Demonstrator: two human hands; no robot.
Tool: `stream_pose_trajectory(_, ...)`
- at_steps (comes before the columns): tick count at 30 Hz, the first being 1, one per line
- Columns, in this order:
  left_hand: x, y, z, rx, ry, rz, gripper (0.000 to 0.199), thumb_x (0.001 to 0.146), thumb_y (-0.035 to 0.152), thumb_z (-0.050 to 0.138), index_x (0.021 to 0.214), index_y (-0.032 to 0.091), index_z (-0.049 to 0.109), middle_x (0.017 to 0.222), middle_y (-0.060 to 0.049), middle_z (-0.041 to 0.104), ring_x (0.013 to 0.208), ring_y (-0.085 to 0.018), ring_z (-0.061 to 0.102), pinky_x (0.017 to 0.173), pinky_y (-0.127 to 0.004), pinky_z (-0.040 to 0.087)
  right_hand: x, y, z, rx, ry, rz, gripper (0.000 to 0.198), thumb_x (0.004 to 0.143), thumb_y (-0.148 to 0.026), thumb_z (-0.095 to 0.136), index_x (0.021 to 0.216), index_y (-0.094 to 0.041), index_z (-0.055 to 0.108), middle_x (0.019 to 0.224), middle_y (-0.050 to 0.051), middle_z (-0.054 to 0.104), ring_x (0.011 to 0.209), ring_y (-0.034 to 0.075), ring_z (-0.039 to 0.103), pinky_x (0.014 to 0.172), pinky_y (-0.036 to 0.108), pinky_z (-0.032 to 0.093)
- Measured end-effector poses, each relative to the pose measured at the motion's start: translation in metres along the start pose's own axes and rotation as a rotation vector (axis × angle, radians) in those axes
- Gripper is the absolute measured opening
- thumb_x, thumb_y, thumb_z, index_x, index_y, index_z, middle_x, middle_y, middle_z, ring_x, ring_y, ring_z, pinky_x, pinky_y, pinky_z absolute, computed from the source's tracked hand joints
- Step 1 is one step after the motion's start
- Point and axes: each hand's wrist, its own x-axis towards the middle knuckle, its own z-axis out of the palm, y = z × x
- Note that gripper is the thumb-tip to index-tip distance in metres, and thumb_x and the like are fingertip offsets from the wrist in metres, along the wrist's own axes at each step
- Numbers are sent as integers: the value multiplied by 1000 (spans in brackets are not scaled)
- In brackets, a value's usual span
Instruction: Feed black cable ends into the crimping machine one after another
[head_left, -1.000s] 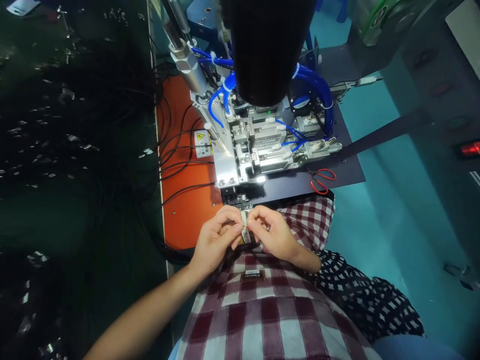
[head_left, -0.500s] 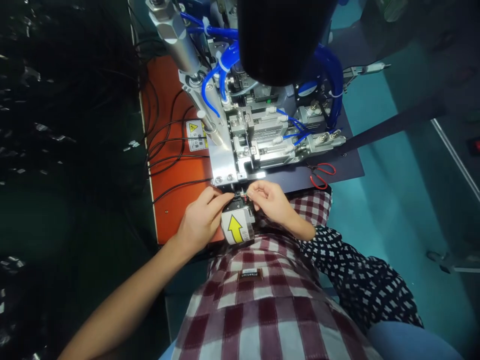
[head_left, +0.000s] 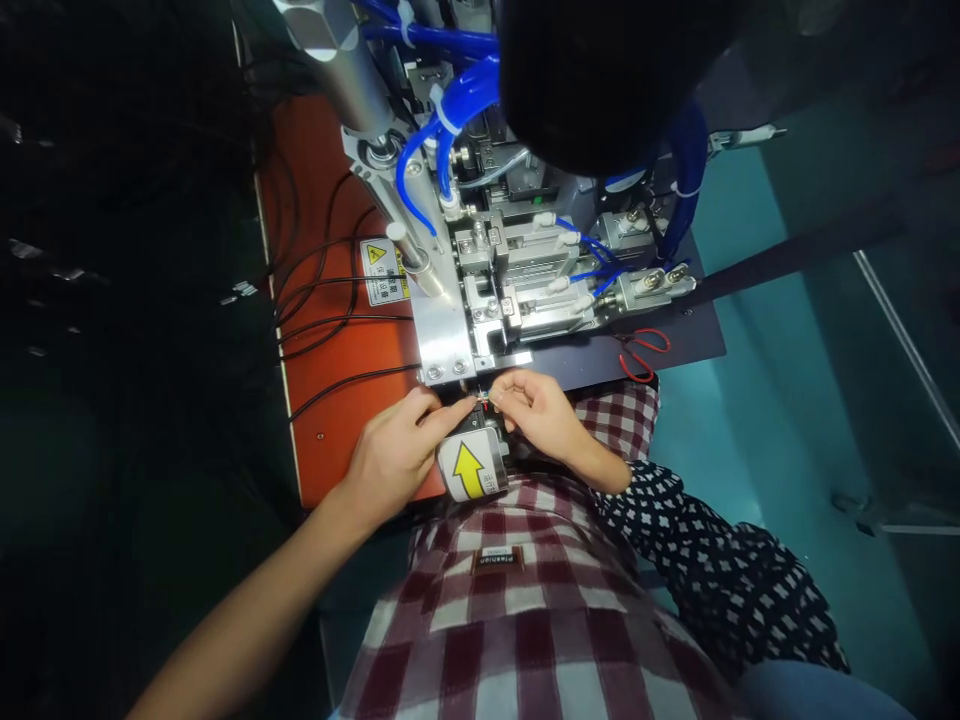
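Note:
My left hand (head_left: 394,445) is at the front of the machine, its thumb and fingers closed together. Its tips meet a tiny piece with white, blue and red bits (head_left: 484,397), too small to name. From the other side my right hand (head_left: 544,415) pinches that tiny piece between thumb and forefinger, its other fingers curled. Whether the left fingertips grip the piece or only touch it is hard to see. Just below the fingertips is a white label with a yellow arrow (head_left: 470,470) on a rounded metal housing. The metal machine front (head_left: 448,345) stands right behind both hands.
Red-handled cutters (head_left: 643,355) lie on the dark plate (head_left: 697,340) at the right. Black cables (head_left: 330,300) cross the orange base (head_left: 319,400) on the left. Blue air tubes (head_left: 469,95) and a large black cylinder (head_left: 615,80) stand above the pneumatic slides (head_left: 547,260).
The view has shifted slightly. Both hands stay at the same spot, and the left fingertips have moved a little right, closer to the right fingertips and the tiny piece.

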Motion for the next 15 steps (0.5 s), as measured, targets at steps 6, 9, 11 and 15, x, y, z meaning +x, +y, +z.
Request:
stream_pose_trajectory(6, 1, 1, -1, 13, -9, 0, 33, 94, 14, 43, 118, 17, 66, 80, -4, 57, 68, -13, 56, 57, -23, 49, 0, 0, 1, -11, 8, 9, 16, 82, -31, 63, 78, -17, 57, 63, -4, 53, 48, 9, 50, 48, 23, 42)
stream_pose_trajectory(9, 3, 1, -1, 34, -13, 2, 33, 94, 13, 43, 117, 17, 67, 78, -4, 57, 68, -14, 56, 57, -23, 48, 0, 0, 1, -8, 3, 5, 15, 82, -31, 62, 78, -17, 57, 63, -4, 53, 49, 8, 49, 48, 23, 42)
stream_pose_trajectory(11, 3, 2, -2, 45, -18, 2, 33, 94, 13, 43, 117, 17, 67, 78, -4, 57, 68, -14, 56, 57, -23, 47, -1, 0, 1, -4, 6, -4, 15, 83, -30, 62, 78, -17, 57, 63, -4, 53, 49, 8, 49, 48, 23, 43)
stream_pose_trajectory(15, 3, 1, -2, 50, -32, -10, 34, 94, 13, 43, 119, 20, 65, 78, -3, 57, 68, -13, 56, 58, -23, 47, -2, 1, 1, 0, 11, -21, 15, 83, -31, 62, 78, -18, 57, 63, -3, 53, 50, 9, 50, 49, 23, 45)
